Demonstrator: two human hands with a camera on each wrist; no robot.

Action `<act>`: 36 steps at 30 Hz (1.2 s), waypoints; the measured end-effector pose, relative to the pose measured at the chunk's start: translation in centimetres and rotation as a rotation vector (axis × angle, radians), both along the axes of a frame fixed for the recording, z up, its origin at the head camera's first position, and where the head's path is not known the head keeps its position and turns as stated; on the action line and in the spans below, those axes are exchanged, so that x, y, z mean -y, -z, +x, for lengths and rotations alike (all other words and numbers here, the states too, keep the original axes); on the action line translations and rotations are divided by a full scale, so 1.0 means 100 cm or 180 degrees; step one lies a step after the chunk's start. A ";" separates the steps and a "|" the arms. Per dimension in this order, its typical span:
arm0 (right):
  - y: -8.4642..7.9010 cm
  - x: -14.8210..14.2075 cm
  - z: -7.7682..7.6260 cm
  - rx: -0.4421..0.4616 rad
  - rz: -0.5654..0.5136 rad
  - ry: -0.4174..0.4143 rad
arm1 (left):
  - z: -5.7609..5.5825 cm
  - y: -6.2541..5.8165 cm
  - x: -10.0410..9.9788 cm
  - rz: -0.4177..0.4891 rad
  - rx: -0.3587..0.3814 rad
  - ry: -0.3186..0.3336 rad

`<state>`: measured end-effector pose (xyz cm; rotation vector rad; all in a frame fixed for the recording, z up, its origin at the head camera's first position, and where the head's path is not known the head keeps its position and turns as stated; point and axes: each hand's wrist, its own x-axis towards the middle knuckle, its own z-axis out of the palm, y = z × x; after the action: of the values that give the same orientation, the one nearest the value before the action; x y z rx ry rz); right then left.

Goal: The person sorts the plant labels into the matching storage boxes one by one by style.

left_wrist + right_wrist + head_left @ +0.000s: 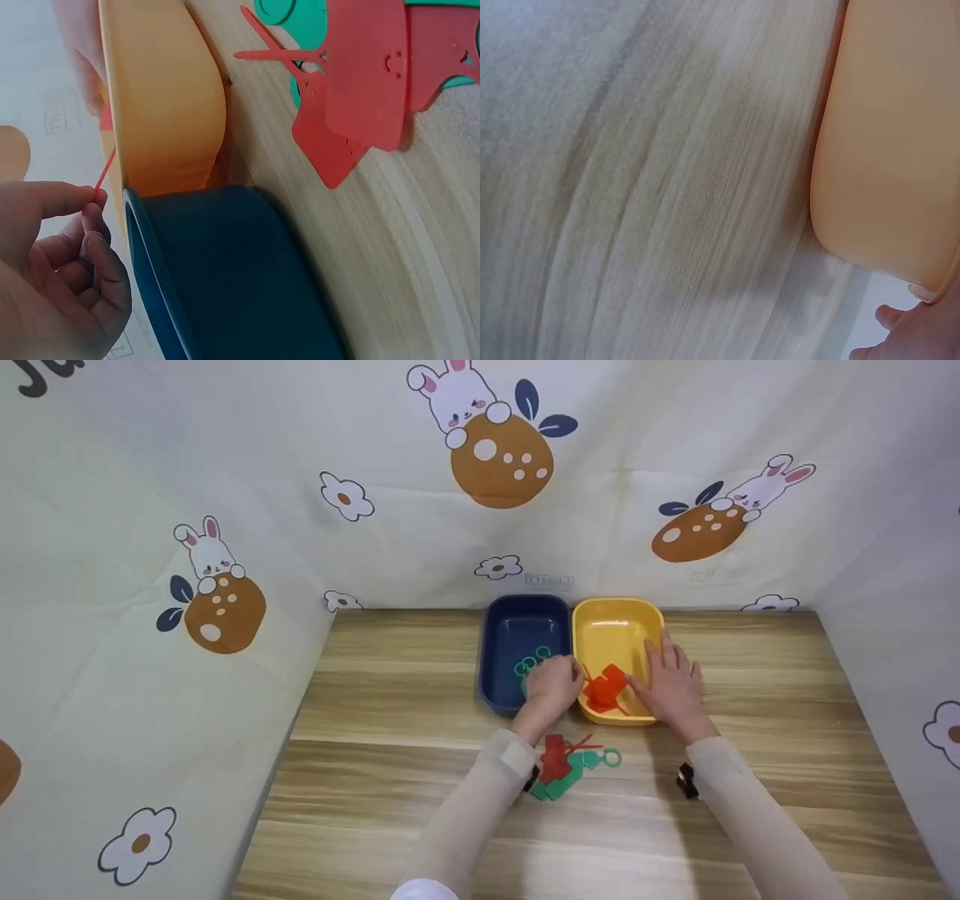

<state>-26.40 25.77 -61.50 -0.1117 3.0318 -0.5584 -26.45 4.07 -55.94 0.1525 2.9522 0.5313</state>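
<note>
My left hand is over the rim between the two trays, its thumb and forefinger pinching the thin red tail of a red plastic tag. Beneath and beside that hand, several red tags lie piled at the near end of the yellow tray. The right hand rests at this tray's right rim with fingers spread, the thumb reaching inside near the tags. Green tags with ring ends lie in the dark blue tray, partly hidden by the left hand.
On the wooden table, in front of the trays, lies a loose heap of red tags and green tags. A printed cloth wall rises right behind the trays, with more cloth at both sides.
</note>
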 end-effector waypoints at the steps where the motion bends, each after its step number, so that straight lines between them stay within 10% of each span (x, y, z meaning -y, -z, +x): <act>1: 0.000 0.000 0.000 -0.0011 0.0013 0.0002 | 0.000 0.000 -0.001 -0.0011 0.0018 0.0017; 36: 0.000 0.001 0.001 -0.0126 0.0068 0.0025 | 0.006 0.009 -0.017 -0.0044 0.0009 0.0282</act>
<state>-26.32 25.62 -61.46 -0.1114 3.0770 -0.5306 -25.88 5.74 -56.86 0.2791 2.9293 0.4984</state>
